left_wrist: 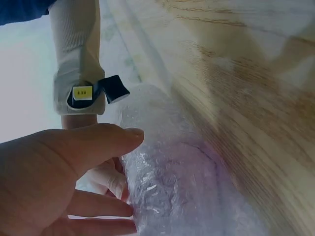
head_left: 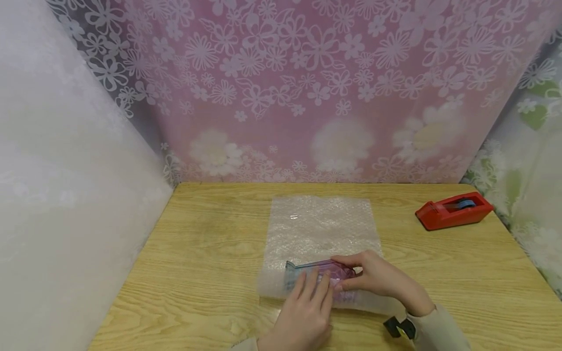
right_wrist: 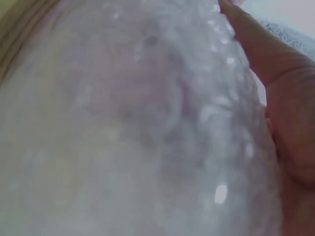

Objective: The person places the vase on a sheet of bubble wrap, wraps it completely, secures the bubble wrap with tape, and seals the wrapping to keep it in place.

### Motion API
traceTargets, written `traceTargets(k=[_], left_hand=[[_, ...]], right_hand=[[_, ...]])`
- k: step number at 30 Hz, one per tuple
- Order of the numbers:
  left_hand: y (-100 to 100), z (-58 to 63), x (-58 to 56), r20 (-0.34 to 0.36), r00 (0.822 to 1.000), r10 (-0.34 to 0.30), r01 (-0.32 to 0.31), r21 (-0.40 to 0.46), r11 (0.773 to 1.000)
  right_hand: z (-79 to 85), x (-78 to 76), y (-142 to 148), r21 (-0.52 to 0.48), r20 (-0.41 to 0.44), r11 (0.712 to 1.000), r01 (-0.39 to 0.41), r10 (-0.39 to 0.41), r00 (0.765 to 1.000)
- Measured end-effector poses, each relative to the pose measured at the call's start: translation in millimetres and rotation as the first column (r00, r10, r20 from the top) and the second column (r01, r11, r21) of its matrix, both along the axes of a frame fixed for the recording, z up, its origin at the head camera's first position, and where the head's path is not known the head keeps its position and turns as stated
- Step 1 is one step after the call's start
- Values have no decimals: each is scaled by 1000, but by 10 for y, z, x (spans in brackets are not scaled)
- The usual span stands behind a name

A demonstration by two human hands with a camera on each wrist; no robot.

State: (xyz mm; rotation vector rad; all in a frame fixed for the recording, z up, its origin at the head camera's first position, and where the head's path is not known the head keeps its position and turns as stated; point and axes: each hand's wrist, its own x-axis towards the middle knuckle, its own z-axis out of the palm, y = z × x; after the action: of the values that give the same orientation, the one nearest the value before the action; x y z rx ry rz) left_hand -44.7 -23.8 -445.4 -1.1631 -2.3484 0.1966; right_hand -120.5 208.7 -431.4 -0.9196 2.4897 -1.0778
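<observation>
A see-through glass vase (head_left: 335, 269), purple at the right and teal at its flared left end, lies on its side on a sheet of bubble wrap (head_left: 325, 226). The sheet's near edge is folded up over the vase's near side. My left hand (head_left: 303, 314) rests straight fingers on this folded part. At the vase's right end my right hand (head_left: 382, 278) holds it between thumb and fingers. The left wrist view shows the wrap (left_wrist: 157, 196) beside the left thumb. Up close in the right wrist view, blurred wrap (right_wrist: 147, 147) hides most of the vase.
A red tape dispenser (head_left: 454, 212) with a blue roll stands at the back right of the wooden table (head_left: 197, 253). Behind the table hangs a pink floral curtain (head_left: 272, 122). A pale sheet (head_left: 79, 170) closes off the left side.
</observation>
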Motion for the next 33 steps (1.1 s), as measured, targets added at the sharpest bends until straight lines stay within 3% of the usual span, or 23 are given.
traceTargets(k=[6,11,19,28,33], left_hand=[[36,-38,-25,45,998,39,-38,-9,999],[87,-95,-128,76,994,84,-81,-47,996],[182,-115,-273,76,982,174,-162,-133,978],[223,-138,-330,81,978,191,-182,-109,977],[243,-156,-350,51,979,198,-193,-95,977]], right_hand=[[-30,-92,24,30,8,1000,-3,3,1000],[-57,-179,45,32,14,999,-11,11,1000],[-92,-274,47,-29,111,999,-29,32,993],[-97,-323,61,-68,150,995,-76,85,985],[-110,-349,70,-60,162,995,-82,91,983]])
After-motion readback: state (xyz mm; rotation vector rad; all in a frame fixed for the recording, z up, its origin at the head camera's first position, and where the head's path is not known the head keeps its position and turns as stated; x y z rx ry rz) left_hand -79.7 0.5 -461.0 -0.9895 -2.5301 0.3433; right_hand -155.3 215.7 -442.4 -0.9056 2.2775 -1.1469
